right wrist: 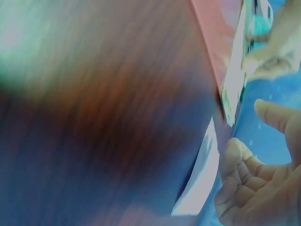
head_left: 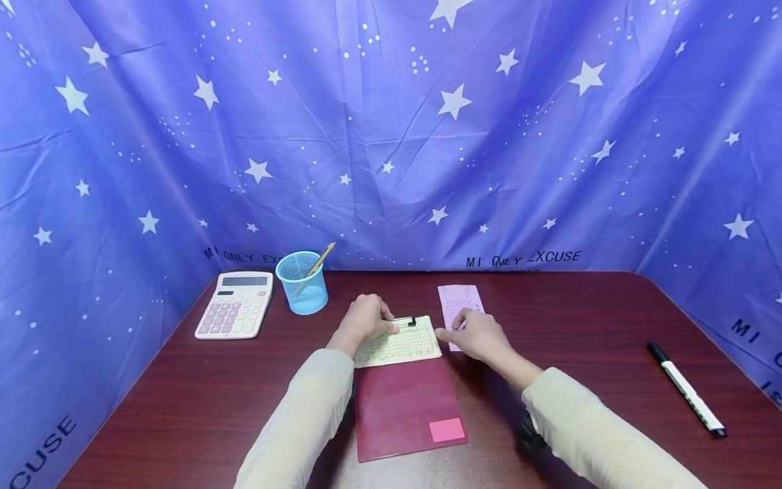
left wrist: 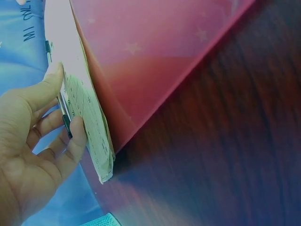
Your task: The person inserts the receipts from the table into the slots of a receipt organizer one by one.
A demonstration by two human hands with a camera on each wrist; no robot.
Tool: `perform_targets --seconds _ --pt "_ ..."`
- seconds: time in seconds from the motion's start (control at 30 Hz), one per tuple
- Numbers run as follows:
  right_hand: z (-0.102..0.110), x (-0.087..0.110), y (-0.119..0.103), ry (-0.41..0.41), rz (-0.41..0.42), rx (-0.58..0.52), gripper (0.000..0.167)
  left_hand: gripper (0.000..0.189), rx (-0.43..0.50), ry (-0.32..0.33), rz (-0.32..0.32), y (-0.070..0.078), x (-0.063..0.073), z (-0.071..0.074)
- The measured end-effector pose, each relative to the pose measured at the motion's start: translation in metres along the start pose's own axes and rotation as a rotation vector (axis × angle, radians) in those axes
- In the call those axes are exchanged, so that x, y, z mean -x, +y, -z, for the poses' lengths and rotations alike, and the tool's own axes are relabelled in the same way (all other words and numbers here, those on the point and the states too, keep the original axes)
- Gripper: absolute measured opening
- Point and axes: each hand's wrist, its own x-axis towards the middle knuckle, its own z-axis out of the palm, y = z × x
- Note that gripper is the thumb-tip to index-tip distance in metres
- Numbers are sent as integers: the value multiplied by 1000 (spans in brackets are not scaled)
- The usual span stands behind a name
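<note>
A dark red clipboard (head_left: pixel 406 401) lies at the front middle of the table, a pink label (head_left: pixel 447 430) on its near right corner. Pale yellow printed forms (head_left: pixel 406 345) sit under the black-ended metal clip (head_left: pixel 412 322) at its far end. My left hand (head_left: pixel 365 322) grips the clip there, the thumb pressing on it in the left wrist view. To the right, a pink printed slip (head_left: pixel 459 299) lies on the table, partly covered by my right hand (head_left: pixel 479 334). The right hand's fingers are loosely bent, thumb apart, holding nothing, beside the forms' right edge.
At the back left stand a white calculator (head_left: pixel 235 305) and a blue mesh pen cup (head_left: pixel 303 288) with a pencil (head_left: pixel 322 258) in it. A black-and-white marker (head_left: pixel 687 388) lies at the right. Behind the table (head_left: pixel 568 319) hangs a blue star-patterned curtain (head_left: pixel 391 136).
</note>
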Motion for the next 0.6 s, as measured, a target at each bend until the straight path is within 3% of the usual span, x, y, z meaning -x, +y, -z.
perform_targets --seconds 0.4,0.6 --pt "14 -4 40 4 -195 45 56 15 -11 2 2 0 -1 -1" --pt "20 -4 53 -3 -196 67 66 15 -13 0 1 0 -1 -1"
